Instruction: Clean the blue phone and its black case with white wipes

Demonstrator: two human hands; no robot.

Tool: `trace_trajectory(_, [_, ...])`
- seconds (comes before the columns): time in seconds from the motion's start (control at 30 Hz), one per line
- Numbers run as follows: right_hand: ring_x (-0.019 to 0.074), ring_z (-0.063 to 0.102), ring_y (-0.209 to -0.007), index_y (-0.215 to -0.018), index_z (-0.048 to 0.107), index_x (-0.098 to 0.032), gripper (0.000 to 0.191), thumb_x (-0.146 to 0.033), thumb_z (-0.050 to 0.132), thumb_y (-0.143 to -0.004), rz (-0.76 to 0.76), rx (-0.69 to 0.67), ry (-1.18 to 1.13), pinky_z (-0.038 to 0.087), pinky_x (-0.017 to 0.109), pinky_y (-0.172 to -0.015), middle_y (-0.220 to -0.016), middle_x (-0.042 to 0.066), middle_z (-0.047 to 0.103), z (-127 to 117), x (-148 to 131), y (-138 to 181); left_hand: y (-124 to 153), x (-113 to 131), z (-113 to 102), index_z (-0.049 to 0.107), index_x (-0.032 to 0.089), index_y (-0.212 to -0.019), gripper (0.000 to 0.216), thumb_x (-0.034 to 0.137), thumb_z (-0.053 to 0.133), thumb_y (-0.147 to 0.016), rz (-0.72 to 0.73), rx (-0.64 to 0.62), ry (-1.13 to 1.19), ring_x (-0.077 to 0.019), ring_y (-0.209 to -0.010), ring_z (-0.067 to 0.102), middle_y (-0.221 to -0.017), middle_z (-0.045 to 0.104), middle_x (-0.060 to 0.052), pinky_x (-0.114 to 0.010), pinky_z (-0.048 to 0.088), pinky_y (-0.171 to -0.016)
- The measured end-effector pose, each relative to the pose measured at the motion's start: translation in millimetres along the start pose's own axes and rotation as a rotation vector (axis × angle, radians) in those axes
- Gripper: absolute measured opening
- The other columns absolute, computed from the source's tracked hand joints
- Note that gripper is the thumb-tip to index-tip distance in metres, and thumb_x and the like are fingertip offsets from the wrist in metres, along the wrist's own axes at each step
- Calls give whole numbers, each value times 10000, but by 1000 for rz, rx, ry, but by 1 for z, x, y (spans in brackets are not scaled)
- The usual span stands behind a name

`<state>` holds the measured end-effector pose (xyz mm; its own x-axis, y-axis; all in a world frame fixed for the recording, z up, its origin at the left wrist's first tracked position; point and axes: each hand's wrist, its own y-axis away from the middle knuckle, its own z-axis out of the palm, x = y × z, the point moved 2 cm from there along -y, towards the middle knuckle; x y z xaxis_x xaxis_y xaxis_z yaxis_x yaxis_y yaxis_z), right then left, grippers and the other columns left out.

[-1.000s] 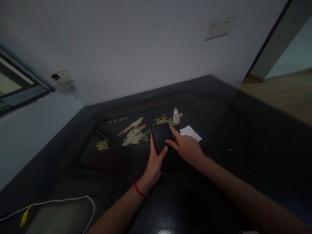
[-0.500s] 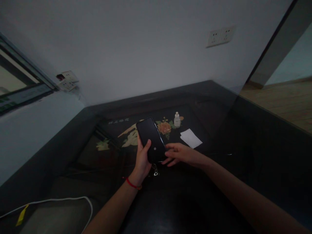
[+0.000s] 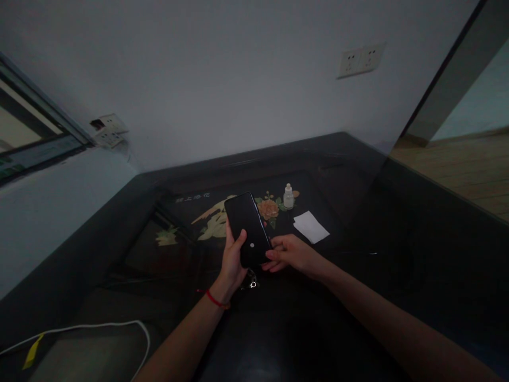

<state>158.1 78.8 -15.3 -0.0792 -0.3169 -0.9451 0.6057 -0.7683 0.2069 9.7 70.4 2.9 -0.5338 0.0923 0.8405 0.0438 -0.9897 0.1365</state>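
A black phone (image 3: 247,228) with a dark screen is held above the dark table (image 3: 358,276). My left hand (image 3: 233,262) grips its lower left edge, thumb on the glass. My right hand (image 3: 290,253) curls its fingers against the phone's lower right corner. A red cord circles my left wrist. Behind the phone stand a small white dropper bottle (image 3: 288,196) and a white square of paper or cloth (image 3: 310,226).
The table top carries an inlaid picture of birds and flowers (image 3: 214,220). A white cable (image 3: 99,326) with a yellow tag lies on a grey pad at the lower left. Wall sockets (image 3: 360,59) sit above the table; more sockets (image 3: 108,130) are at the left.
The phone was lifted and moved left from the table, tilting upright. My right hand left the screen and dropped to the phone's lower right corner. Little changed in the last half second.
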Motion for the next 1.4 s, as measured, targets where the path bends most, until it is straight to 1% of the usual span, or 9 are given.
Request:
trace_trajectory(0.13, [181,719,-764,-869,616,-140,332,-407,748,-724,4,20,-7,586,277,-682,-801,74,720,2,3,-1,0,-2,0,56,425,-1480,883,309,642,-829,0,-21,21,-221,-1012,667,-1179,672,-52,-400,528,-898])
trace_trajectory(0.33, [169,712,-683,-762,535,-154,308,-402,717,-765,-3,77,17,569,251,-607,-684,46,688,4,10,-4,-1,-5,-3,128,428,-1474,857,305,661,-813,49,-3,-32,-220,-1010,670,-1116,701,-42,-393,526,-900])
trace_trajectory(0.53, [174,688,-579,-782,622,-117,428,-523,735,-709,-15,4,52,539,244,-495,-721,91,708,-17,-8,1,4,-5,1,131,440,-1472,907,278,695,-780,-20,-23,-66,-227,-1077,642,-1313,597,-43,-374,520,-927])
trace_trajectory(0.6, [146,687,-638,-857,637,-137,411,-540,659,-781,-114,119,40,542,231,-549,-829,86,715,-30,-18,2,8,-8,2,166,426,-1472,906,267,710,-766,-89,-74,-87,-239,-1084,639,-1347,569,-53,-371,515,-937])
trace_trajectory(0.7, [144,673,-917,-1098,612,-203,392,-520,531,-882,-277,258,3,547,260,-754,-1134,73,668,-42,-32,4,14,-15,3,179,441,-1466,894,262,709,-769,-203,-180,-106,-258,-1056,652,-1407,511,-61,-396,514,-938])
trace_trajectory(0.83, [208,641,-1020,-1125,633,-175,448,-530,519,-877,-339,247,-18,525,360,-858,-1155,107,662,-39,-39,9,20,-19,4,117,470,-1466,915,262,693,-786,-256,-240,-108,-284,-1054,651,-1431,481,-77,-440,511,-933])
trace_trajectory(1.0, [216,635,-1014,-1124,646,-174,423,-483,583,-842,-381,207,-48,516,361,-854,-1188,105,651,-32,-45,14,23,-14,7,112,470,-1466,905,274,685,-794,-237,-252,-144,-293,-1062,646,-1436,472,-76,-461,498,-945])
trace_trajectory(1.27, [178,622,-792,-1011,694,-163,296,-392,587,-857,-435,334,26,512,333,-730,-909,65,699,-36,-40,9,17,-19,3,134,413,-1479,897,298,691,-785,-223,-310,-176,-305,-1050,647,-1459,438,-96,-504,462,-977])
trace_trajectory(1.4, [170,610,-758,-993,699,-165,283,-391,591,-859,-439,361,20,502,311,-681,-852,56,685,-35,-39,8,16,-22,1,132,387,-1486,881,308,675,-796,-186,-302,-194,-307,-1207,547,-1504,376,-75,-475,401,-1050])
